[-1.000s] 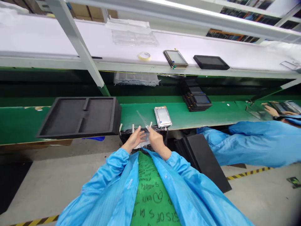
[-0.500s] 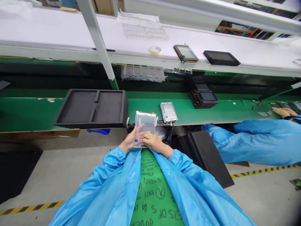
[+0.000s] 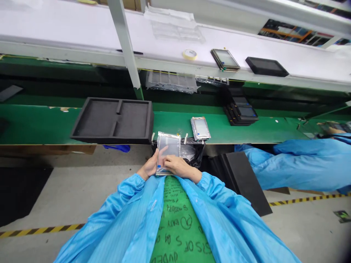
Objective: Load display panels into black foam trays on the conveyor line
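Silver-framed display panel [image 3: 169,150] held by both hands together, left hand [image 3: 149,166] at its edge, right hand [image 3: 178,165] across its face; black foam tray [image 3: 111,120] just left, second panel [image 3: 200,128] just right.

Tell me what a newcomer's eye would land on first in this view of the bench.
First comes the silver-edged glass panel at centre, gripped at its edge by the left hand, with the right hand lying across it. Beyond it, a black foam tray sits on the green bench. At right, a co-worker's blue smock stands out.
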`<state>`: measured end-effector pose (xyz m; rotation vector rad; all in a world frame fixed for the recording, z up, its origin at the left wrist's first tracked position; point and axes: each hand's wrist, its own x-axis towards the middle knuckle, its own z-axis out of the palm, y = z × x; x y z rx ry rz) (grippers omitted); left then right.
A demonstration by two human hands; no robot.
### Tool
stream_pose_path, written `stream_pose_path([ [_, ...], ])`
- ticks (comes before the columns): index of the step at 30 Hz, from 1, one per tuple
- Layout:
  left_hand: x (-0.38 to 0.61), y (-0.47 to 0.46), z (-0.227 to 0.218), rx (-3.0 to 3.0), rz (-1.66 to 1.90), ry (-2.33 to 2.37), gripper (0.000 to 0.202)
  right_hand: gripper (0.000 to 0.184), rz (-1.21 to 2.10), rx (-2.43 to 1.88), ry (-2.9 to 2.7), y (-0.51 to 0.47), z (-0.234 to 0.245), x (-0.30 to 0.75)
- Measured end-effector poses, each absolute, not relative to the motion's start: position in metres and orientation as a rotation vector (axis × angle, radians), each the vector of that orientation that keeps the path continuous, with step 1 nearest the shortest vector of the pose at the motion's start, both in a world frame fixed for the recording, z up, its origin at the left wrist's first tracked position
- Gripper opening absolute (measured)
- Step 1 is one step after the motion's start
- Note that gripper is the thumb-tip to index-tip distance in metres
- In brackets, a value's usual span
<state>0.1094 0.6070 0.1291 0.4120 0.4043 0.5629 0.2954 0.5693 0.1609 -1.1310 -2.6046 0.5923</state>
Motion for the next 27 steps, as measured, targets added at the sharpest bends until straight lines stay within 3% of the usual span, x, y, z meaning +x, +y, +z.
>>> stream_pose_path([
  [6, 0.095, 0.595, 0.133, 0.608, 0.587, 0.396, 0.09, 0.024, 0.91, -1.411, -1.487, 0.616, 0.174, 0.359],
  [10, 0.089, 0.587, 0.134, 0.647, 0.595, 0.421, 0.075, 0.028, 0.41, -1.357, -0.874, 0.647, 0.198, 0.438],
  [12, 0.088, 0.585, 0.133, 0.66, 0.623, 0.452, 0.068, 0.026, 0.147, -1.466, -0.924, 0.647, 0.204, 0.458],
  [14, 0.088, 0.583, 0.131, 0.672, 0.631, 0.475, 0.063, 0.028, 0.083, -1.581, -1.152, 0.638, 0.202, 0.453],
  [17, 0.091, 0.582, 0.129, 0.675, 0.626, 0.488, 0.061, 0.032, 0.542, -1.488, -1.444, 0.623, 0.192, 0.415],
  [21, 0.097, 0.58, 0.129, 0.657, 0.626, 0.5, 0.056, 0.042, 1.257, -1.188, -1.193, 0.623, 0.171, 0.366],
  [27, 0.094, 0.575, 0.129, 0.645, 0.644, 0.533, 0.047, 0.052, 1.589, -1.126, -0.986, 0.619, 0.126, 0.344],
])
